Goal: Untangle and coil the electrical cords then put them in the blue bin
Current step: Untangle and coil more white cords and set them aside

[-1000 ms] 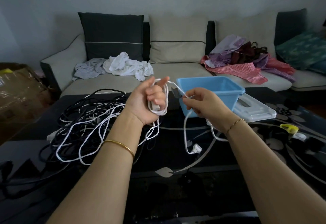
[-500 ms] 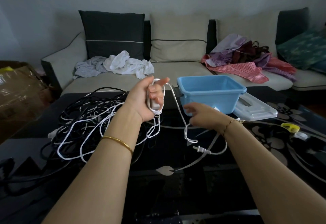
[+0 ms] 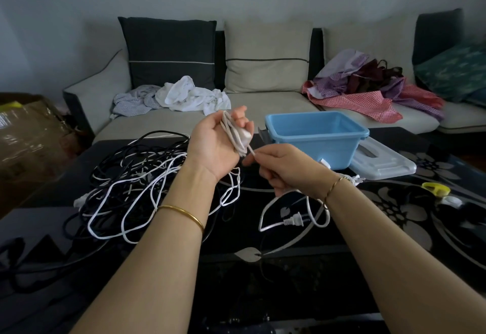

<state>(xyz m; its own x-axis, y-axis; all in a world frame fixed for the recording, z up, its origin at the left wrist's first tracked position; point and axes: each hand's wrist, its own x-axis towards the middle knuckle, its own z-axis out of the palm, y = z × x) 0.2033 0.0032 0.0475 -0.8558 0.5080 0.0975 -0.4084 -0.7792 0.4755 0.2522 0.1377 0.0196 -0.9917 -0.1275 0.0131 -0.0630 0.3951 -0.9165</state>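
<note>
My left hand is raised above the table, closed around a small coil of white cord wound over its fingers. My right hand pinches the same cord just below the coil. The cord's loose end loops down to the table and ends in a two-pin plug. A tangled pile of black and white cords lies on the table to the left. The blue bin stands behind my right hand, and its inside looks empty.
A clear lid lies right of the bin. Yellow scissors and small items sit at the table's right. Behind the black patterned table is a sofa with clothes; a cardboard box stands at left.
My right hand has come up from low over the table to just under the coil, gripping the cord. My left hand has tilted, and the plug end has slid right.
</note>
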